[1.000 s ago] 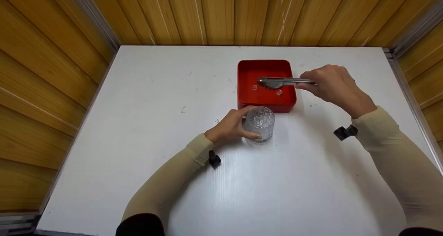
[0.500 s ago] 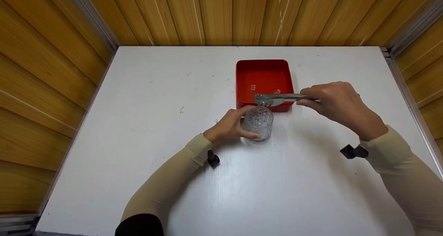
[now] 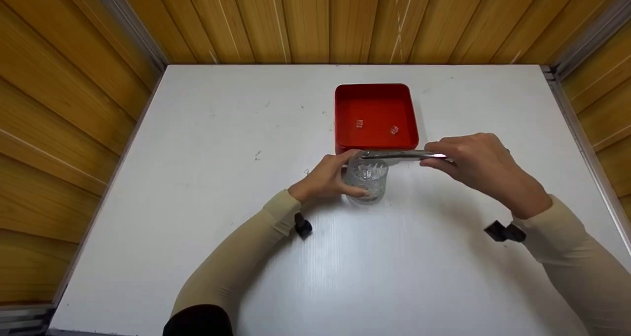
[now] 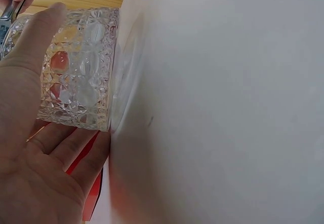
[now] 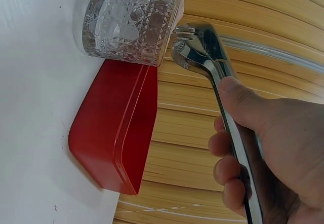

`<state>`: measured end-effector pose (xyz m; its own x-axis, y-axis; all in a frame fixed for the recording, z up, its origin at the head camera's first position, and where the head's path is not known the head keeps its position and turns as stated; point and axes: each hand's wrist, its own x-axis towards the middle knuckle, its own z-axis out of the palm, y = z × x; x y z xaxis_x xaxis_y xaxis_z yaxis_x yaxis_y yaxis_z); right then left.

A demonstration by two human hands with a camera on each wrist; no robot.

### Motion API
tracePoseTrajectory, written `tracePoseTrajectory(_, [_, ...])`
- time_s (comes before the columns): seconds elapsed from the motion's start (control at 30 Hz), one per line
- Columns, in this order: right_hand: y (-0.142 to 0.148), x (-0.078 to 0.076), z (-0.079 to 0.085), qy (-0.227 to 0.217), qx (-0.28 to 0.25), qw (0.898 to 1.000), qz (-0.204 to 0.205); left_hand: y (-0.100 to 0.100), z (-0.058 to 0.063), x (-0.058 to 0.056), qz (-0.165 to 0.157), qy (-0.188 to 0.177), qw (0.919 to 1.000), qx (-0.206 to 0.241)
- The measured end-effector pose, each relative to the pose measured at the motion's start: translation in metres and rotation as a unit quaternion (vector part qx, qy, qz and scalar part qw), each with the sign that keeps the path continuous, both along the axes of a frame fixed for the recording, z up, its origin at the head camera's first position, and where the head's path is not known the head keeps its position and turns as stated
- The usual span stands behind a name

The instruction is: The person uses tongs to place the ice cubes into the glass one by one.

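Observation:
My left hand (image 3: pixel 323 181) holds a clear cut-glass tumbler (image 3: pixel 370 182), thumb on its near side and fingers behind it. The tumbler stands upright on the white table. With my right hand (image 3: pixel 475 168) I grip metal serving tongs (image 3: pixel 402 154), held level so that their tips are over the tumbler's rim. In the right wrist view, the tongs (image 5: pixel 230 115) show one forked tip and one spoon-like tip by the tumbler's mouth. Whether anything sits between those tips, I cannot tell. Two small clear cubes (image 3: pixel 360 123) lie in the red box (image 3: pixel 377 104).
The red box stands just behind the tumbler, its wall (image 5: pixel 101 127) close to the glass. Wood-patterned panels (image 3: pixel 305 20) rise at the back and both sides of the white table (image 3: pixel 236 129). Small dark marks dot the tabletop.
My right hand has brought the tongs from above the red box toward me, to the tumbler's mouth. The left hand and tumbler have stayed in place.

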<state>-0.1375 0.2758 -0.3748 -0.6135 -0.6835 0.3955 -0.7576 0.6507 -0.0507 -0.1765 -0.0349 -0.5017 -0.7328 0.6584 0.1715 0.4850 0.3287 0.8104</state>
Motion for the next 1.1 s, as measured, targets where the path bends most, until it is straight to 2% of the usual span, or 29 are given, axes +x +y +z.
tracePoseTrajectory(0.87, [0.001,0.001,-0.006,-0.005,-0.007,1.0,0.001,0.001,0.001,0.001,0.0,0.001,1.0,0.003])
tracePoseTrajectory(1.1, [-0.002,-0.011,-0.003,-0.013,-0.01,1.0,-0.012,0.001,0.001,0.0,0.009,0.008,0.9998,-0.015])
